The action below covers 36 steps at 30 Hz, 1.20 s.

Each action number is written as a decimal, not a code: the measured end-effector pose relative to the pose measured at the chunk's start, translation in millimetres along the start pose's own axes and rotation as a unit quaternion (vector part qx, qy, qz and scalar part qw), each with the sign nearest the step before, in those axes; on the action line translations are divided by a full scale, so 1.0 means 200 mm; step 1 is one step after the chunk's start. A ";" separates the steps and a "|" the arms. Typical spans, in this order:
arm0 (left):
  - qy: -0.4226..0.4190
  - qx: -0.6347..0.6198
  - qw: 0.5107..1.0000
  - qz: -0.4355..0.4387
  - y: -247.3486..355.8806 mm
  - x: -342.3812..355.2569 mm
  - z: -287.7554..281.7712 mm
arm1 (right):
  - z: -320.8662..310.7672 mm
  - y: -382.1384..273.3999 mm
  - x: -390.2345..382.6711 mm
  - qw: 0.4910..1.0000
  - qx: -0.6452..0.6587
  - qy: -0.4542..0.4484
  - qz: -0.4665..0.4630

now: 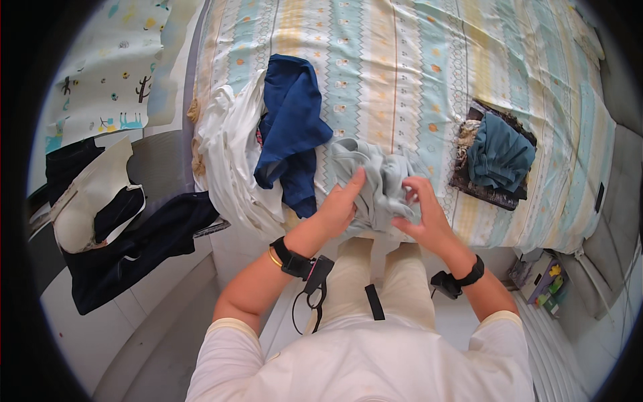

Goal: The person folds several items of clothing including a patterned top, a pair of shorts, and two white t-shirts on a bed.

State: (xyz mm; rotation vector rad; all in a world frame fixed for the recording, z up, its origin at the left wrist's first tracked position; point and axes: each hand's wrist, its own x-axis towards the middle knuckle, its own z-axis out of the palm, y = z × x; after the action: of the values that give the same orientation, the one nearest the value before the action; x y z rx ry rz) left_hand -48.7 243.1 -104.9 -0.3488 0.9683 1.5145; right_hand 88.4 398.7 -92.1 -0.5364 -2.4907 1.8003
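A crumpled light grey-blue garment (378, 181) lies at the near edge of the bed, between my hands. My left hand (340, 204) is closed on its left side, thumb on top and the other fingers partly hidden. At its right side, my right hand (427, 218) has thumb and fingers apart and curved, the fingertips at the cloth. Just left of the garment lies a dark blue garment (291, 120), partly over a heap of white clothing (231, 154).
To the right on the patterned bedsheet (415, 74) sits a stack of folded dark clothes with a teal garment (501, 154) on top. At left, a beige bra (84, 214) and dark trousers (134, 261) hang over a grey edge. Small boxes (539, 281) stand low at right.
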 end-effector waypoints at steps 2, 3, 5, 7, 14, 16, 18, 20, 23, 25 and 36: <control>-0.020 -0.002 1.000 0.019 -0.04 -0.04 0.09 | -0.01 0.09 -0.03 1.000 -0.012 -0.005 0.008; -0.030 -0.019 0.999 0.024 -0.07 -0.05 0.12 | -0.02 0.13 -0.05 0.999 -0.026 -0.021 -0.021; -0.008 -0.009 0.999 0.046 -0.09 -0.10 0.20 | -0.04 0.22 -0.12 0.998 -0.024 -0.019 -0.050; 0.009 -0.007 0.998 0.069 -0.07 -0.19 0.24 | -0.16 0.24 -0.16 0.999 0.004 -0.034 -0.009; 0.109 0.366 0.885 0.266 0.03 -0.51 0.45 | -0.59 0.10 -0.30 0.998 -0.020 0.024 -0.060; 0.117 0.384 0.866 0.297 0.06 -0.60 0.55 | -0.67 0.01 -0.32 0.995 0.079 0.061 -0.013; 0.127 0.402 0.844 0.332 0.09 -0.70 0.60 | -0.73 -0.11 -0.32 0.989 0.130 0.069 -0.019; 0.171 0.434 0.802 0.374 0.15 -0.81 0.65 | -0.83 -0.31 -0.33 0.984 0.162 0.061 -0.045; 0.190 0.416 0.790 0.409 0.25 -1.00 0.72 | -1.05 -0.51 -0.38 0.988 0.133 0.027 -0.069; 0.185 0.463 0.751 0.434 0.31 -1.12 0.76 | -1.18 -0.70 -0.43 0.995 0.044 -0.024 -0.089; 0.221 0.607 0.682 0.343 0.65 -1.38 1.02 | -1.60 -0.95 -0.41 0.972 -0.172 0.084 -0.139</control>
State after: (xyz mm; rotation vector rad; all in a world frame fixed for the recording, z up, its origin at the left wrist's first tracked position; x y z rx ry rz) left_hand -46.9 220.1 262.1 0.7464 2.4458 1.0364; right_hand 184.7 616.3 205.6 -0.3099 -2.6127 1.1843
